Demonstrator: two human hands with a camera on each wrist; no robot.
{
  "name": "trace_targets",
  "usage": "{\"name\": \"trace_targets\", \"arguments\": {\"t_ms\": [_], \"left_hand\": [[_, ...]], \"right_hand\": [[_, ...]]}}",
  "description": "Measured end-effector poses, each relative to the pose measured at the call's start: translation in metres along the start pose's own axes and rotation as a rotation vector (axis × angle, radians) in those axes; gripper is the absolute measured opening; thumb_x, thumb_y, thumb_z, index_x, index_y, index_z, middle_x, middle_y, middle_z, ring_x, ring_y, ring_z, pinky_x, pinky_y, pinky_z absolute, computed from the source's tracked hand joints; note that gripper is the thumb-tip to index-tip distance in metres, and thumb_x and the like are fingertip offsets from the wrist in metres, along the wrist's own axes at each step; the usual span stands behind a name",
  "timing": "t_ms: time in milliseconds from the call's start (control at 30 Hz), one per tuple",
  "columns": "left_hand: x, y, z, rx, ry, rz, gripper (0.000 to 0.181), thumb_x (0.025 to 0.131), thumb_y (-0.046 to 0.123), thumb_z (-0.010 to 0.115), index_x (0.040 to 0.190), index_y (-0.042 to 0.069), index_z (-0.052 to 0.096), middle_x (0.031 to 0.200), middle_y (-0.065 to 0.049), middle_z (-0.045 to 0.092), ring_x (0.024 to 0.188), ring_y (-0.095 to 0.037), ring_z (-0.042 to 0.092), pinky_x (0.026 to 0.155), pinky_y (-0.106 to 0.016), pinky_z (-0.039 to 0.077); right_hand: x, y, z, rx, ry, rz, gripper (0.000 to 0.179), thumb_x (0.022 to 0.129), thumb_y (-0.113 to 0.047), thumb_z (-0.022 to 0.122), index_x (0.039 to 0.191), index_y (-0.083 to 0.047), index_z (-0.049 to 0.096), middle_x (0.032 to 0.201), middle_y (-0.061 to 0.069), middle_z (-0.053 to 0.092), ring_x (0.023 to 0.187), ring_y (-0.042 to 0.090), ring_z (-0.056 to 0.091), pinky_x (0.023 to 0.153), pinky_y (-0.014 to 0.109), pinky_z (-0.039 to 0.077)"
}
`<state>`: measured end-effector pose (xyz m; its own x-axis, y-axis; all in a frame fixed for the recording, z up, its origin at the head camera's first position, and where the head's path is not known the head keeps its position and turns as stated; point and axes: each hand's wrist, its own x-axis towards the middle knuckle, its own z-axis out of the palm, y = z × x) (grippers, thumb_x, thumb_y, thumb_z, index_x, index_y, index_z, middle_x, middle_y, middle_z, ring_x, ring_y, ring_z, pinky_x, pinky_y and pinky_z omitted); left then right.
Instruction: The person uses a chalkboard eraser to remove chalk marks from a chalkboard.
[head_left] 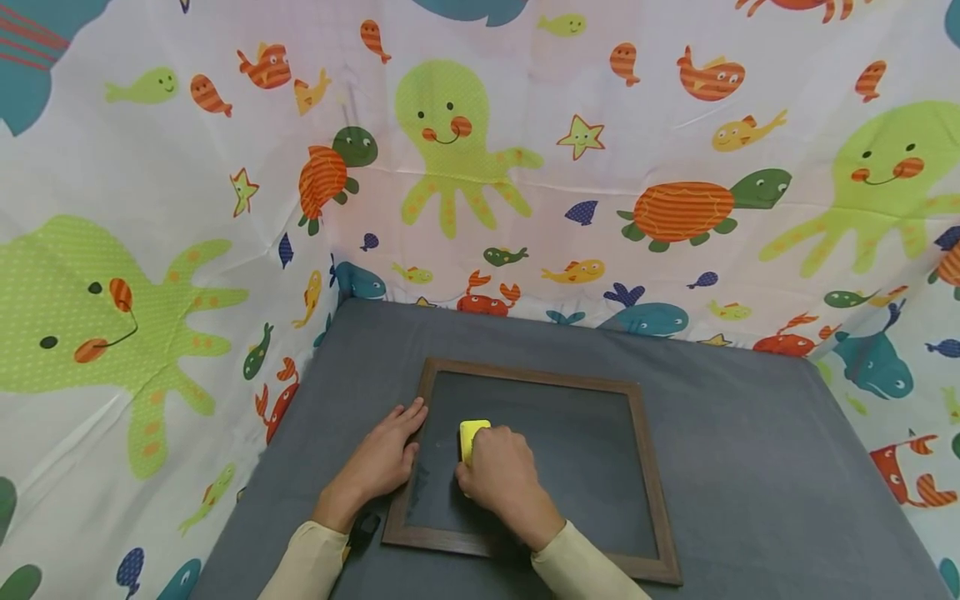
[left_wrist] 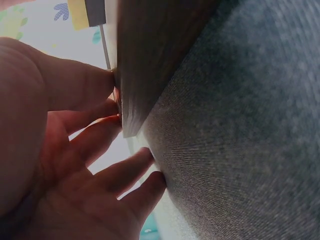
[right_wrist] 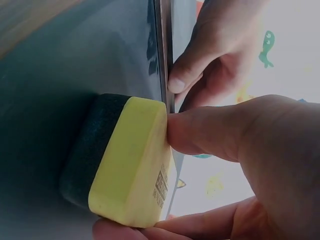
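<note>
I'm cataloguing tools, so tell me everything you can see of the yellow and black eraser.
The eraser is a round-cornered block: a bright yellow body over a thick black layer that looks like felt. Small dark print marks the yellow, not clearly legible. It lies left of centre over the dark panel inside the wooden frame, black side facing down, apparently against the surface. The right hand's grip pinches it, thumb and fingers on opposite sides.
</note>
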<state>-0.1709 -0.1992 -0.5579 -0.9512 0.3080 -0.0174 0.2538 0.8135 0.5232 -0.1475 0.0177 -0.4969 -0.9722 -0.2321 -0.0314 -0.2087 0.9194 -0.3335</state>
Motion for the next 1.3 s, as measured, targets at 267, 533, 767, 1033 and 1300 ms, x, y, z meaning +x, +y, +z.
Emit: {"name": "trace_targets", "arguments": {"t_ms": [267, 533, 767, 1033, 1300], "left_hand": [[0.000, 0.000, 0.000, -0.002, 0.001, -0.008, 0.061, 0.106, 0.006, 0.068, 0.165, 0.004, 0.050, 0.176, -0.010, 0.041, 0.161, -0.046, 0.040, 0.125, -0.065, 0.040], [0.000, 0.001, 0.000, -0.001, 0.001, -0.014, 0.061, 0.106, 0.006, 0.068, 0.164, 0.005, 0.050, 0.176, -0.010, 0.041, 0.161, -0.045, 0.039, 0.125, -0.065, 0.040], [-0.001, 0.001, -0.001, -0.017, -0.004, -0.015, 0.061, 0.106, 0.006, 0.068, 0.165, 0.005, 0.050, 0.176, -0.010, 0.040, 0.161, -0.045, 0.038, 0.124, -0.067, 0.040], [0.000, 0.000, -0.002, -0.019, -0.005, -0.013, 0.061, 0.106, 0.005, 0.068, 0.165, 0.005, 0.050, 0.176, -0.010, 0.040, 0.161, -0.045, 0.038, 0.125, -0.066, 0.040], [0.000, 0.000, -0.002, -0.016, -0.006, -0.006, 0.061, 0.106, 0.004, 0.068, 0.164, 0.004, 0.050, 0.175, -0.011, 0.042, 0.160, -0.047, 0.040, 0.124, -0.066, 0.041]], "right_hand": [[0.004, -0.009, 0.003, -0.017, 0.004, -0.009, 0.035, 0.087, -0.033, 0.090, 0.074, -0.009, 0.069, 0.067, 0.003, 0.058, 0.055, 0.017, 0.054, 0.053, 0.036, 0.057], [0.005, -0.011, 0.006, -0.013, 0.006, -0.014, 0.035, 0.088, -0.033, 0.090, 0.074, -0.009, 0.069, 0.066, 0.003, 0.058, 0.053, 0.017, 0.055, 0.051, 0.035, 0.057], [0.010, -0.017, 0.009, -0.028, 0.026, -0.031, 0.033, 0.088, -0.034, 0.090, 0.079, -0.008, 0.072, 0.070, 0.005, 0.063, 0.057, 0.018, 0.059, 0.054, 0.036, 0.058], [0.020, -0.027, 0.015, -0.082, 0.062, -0.045, 0.032, 0.087, -0.035, 0.089, 0.083, -0.006, 0.075, 0.076, 0.009, 0.069, 0.065, 0.024, 0.067, 0.060, 0.039, 0.062], [0.035, -0.033, 0.021, -0.059, 0.049, -0.007, 0.034, 0.090, -0.037, 0.087, 0.089, -0.005, 0.078, 0.077, 0.009, 0.070, 0.065, 0.024, 0.067, 0.058, 0.037, 0.061]]}}
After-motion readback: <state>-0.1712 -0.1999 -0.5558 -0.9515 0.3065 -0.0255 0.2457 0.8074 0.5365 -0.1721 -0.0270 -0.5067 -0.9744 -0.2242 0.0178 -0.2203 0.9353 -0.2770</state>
